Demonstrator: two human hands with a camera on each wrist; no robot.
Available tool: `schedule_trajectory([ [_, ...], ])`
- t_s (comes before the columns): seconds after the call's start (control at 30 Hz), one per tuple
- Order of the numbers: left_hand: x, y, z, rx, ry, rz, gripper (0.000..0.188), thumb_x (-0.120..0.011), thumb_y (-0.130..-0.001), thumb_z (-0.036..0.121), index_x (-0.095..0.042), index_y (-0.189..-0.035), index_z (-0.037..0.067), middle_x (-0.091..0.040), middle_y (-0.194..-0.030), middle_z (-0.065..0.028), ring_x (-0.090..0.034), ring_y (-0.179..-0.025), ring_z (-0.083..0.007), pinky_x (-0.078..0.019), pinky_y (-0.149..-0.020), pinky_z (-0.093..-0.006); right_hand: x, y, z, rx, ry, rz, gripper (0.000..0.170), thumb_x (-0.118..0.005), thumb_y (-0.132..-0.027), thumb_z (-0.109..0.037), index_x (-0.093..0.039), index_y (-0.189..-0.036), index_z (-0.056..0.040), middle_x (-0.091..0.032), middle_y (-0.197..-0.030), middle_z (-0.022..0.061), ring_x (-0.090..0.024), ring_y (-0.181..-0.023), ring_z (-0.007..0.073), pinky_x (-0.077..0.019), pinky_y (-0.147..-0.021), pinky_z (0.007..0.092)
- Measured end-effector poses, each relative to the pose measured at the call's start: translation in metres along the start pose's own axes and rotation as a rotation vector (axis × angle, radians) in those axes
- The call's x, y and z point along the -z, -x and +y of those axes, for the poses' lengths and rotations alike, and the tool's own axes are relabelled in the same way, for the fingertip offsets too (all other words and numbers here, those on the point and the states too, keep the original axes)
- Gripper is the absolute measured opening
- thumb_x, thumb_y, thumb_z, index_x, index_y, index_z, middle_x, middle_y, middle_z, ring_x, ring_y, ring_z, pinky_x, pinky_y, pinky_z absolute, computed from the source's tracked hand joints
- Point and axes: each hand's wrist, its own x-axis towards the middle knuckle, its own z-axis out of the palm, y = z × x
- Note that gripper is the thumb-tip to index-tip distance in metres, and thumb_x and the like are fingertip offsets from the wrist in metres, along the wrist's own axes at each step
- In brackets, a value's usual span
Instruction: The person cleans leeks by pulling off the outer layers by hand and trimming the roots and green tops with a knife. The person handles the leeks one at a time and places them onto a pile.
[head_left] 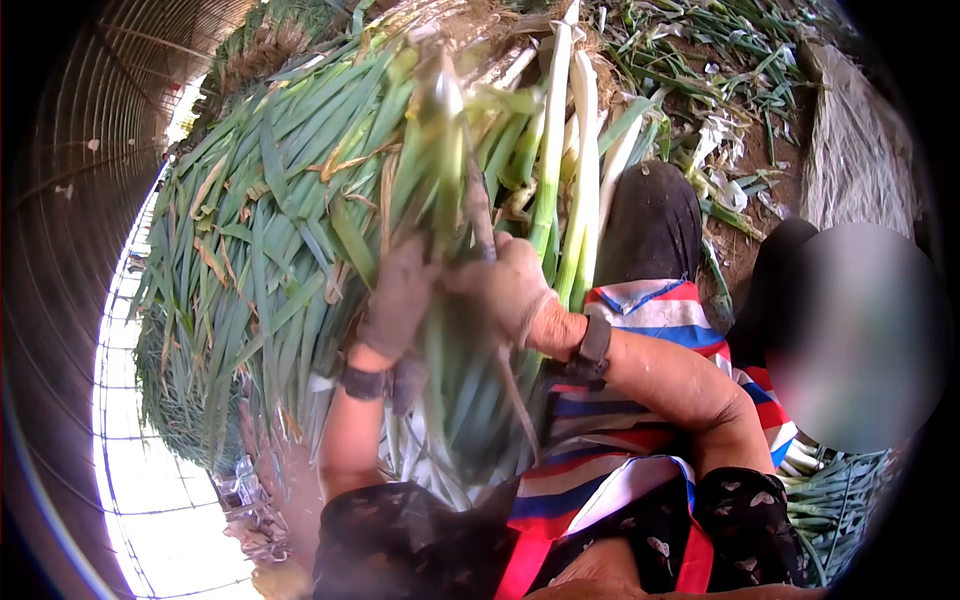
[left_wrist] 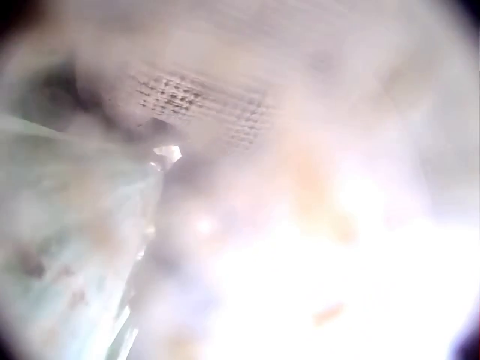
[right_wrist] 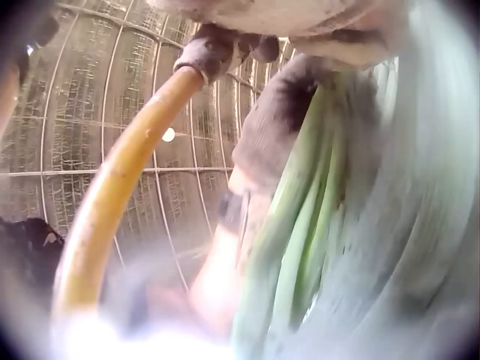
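In the head view my gloved left hand grips a blurred green onion, its pale root end pointing away from me. The right wrist view shows that hand's gloved fingers against several green stalks. Close beside it, my gloved right hand holds a tool with a long curved wooden handle. Its narrow dark upper part lies along the onion, and the handle runs back toward my lap. The left wrist view is mostly blurred glove fabric and glare.
A large heap of green onions spreads to the left. Several trimmed-looking white stalks lie by my knee. Loose leaf scraps cover the ground at upper right, beside a grey sheet. More onions lie at lower right.
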Motion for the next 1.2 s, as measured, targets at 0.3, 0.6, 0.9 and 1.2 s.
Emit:
schedule_trajectory([
  [0.3, -0.01, 0.049, 0.051, 0.341, -0.075, -0.043, 0.038, -0.063, -0.09, 0.013, -0.057, -0.125, 0.0, -0.067, -0.096, -0.014, -0.064, -0.086, -0.0296, -0.0511, -0.081, -0.0357, 0.017, -0.022, -0.06, -0.217, 0.128, -0.095, 0.03, -0.076, -0.083, -0.012, -0.06, -0.096, 0.0098, -0.059, -0.066, 0.0148, -0.058, -0.043, 0.0301, -0.0438, -0.04, 0.0468],
  [0.6, -0.009, 0.068, 0.022, 0.308, 0.331, 0.1, 0.028, -0.062, -0.086, 0.006, -0.061, -0.113, 0.001, -0.061, -0.087, -0.0062, -0.056, -0.075, -0.0156, -0.0463, -0.069, -0.0281, 0.027, -0.062, -0.04, 0.291, 0.517, -0.274, 0.023, -0.076, -0.083, -0.009, -0.063, -0.091, 0.0092, -0.058, -0.063, 0.0106, -0.057, -0.041, 0.0257, -0.0414, -0.038, 0.0432],
  [0.9, 0.015, 0.069, 0.016, 0.547, 0.96, 0.225, 0.019, -0.057, -0.085, 0.015, -0.067, -0.095, 0.003, -0.063, -0.082, -0.0003, -0.057, -0.068, -0.0089, -0.0442, -0.062, -0.0235, 0.02, 0.005, -0.048, -0.249, 0.236, -0.296, 0.021, -0.076, -0.079, -0.01, -0.065, -0.089, 0.0056, -0.061, -0.067, 0.0065, -0.056, -0.049, 0.0176, -0.0415, -0.044, 0.0323],
  [1.2, 0.003, 0.045, 0.03, 0.439, 1.047, 0.073, 0.04, -0.058, -0.089, 0.02, -0.062, -0.123, -0.002, -0.067, -0.107, -0.006, -0.063, -0.092, -0.0136, -0.0504, -0.082, -0.0256, 0.013, 0.015, -0.048, -0.124, 0.006, -0.002, 0.02, -0.077, -0.077, -0.007, -0.065, -0.091, -0.0005, -0.063, -0.072, 0.0032, -0.06, -0.06, 0.0122, -0.0477, -0.054, 0.0278],
])
